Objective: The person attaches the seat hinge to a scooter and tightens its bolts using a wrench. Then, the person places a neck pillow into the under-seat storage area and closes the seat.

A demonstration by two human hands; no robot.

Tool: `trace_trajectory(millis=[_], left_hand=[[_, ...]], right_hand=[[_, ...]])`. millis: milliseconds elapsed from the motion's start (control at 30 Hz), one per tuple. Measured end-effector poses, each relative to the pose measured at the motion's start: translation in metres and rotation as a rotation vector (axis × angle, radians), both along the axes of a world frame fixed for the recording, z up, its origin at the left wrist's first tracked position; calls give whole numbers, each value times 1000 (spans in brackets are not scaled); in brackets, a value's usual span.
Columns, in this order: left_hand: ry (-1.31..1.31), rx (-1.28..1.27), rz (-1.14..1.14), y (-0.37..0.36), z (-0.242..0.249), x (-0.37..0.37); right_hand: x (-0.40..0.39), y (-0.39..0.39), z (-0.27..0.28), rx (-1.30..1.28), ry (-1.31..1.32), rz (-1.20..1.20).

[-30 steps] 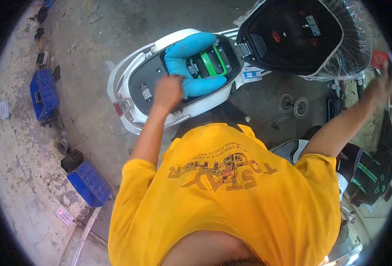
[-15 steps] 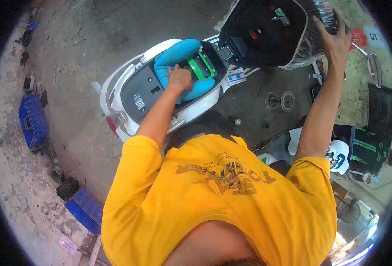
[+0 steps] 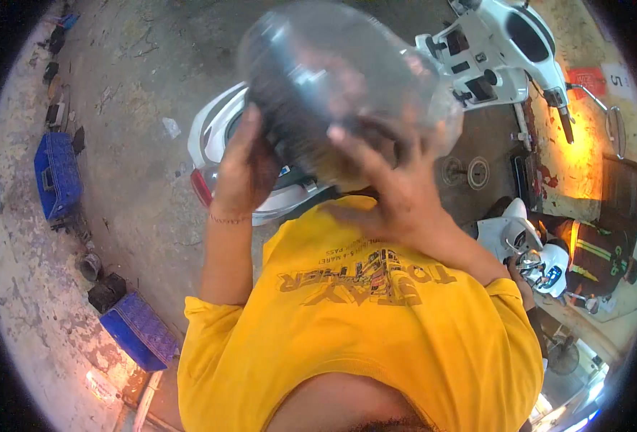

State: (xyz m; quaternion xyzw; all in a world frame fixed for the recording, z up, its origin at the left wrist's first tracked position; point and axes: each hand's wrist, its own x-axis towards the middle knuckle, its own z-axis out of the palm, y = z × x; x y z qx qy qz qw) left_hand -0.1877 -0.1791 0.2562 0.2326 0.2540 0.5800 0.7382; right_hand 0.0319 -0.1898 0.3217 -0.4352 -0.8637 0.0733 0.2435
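A scooter seat [image 3: 347, 79] in clear plastic wrap is smeared by motion above the white scooter body [image 3: 203, 137]. At its left edge is my left hand [image 3: 243, 169], thumb raised and apart from the fingers, which are partly in shadow. My right hand [image 3: 405, 187] has its fingers spread against or very near the wrapped near side of the seat; firm contact cannot be made out. The seat covers most of the storage opening, so its contents are hidden. A red tail light [image 3: 202, 189] shows at the scooter's rear.
The scooter's handlebar end [image 3: 567, 126] and mirror [image 3: 616, 133] stick out at the upper right. A second white scooter [image 3: 549, 266] is at the right. Two blue boxes [image 3: 58, 176] line the left wall. Round metal pieces [image 3: 477, 173] lie on the floor.
The raised seat has swung left over the storage opening. My right hand has come left and nearer my body. My left hand has left the turquoise piece inside the opening.
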Motion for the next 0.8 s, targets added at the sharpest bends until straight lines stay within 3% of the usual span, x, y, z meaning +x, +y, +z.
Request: trace_trajectory(millis=[33, 67, 233, 367, 467, 800], left_hand=[[50, -110, 115, -4, -13, -9], [99, -220, 226, -8, -29, -18], [113, -455, 509, -37, -140, -69], [56, -522, 555, -38, -173, -77], [256, -525, 506, -37, -170, -84], [320, -626, 596, -35, -168, -97]], right_hand=[[-7, -2, -2, -247, 169, 153], [-8, 1, -8, -242, 172, 157], [31, 44, -65, -141, 40, -286], [67, 61, -114, -124, -103, -434], [81, 58, -136, -163, -165, -460], [94, 39, -163, -292, -203, -519]])
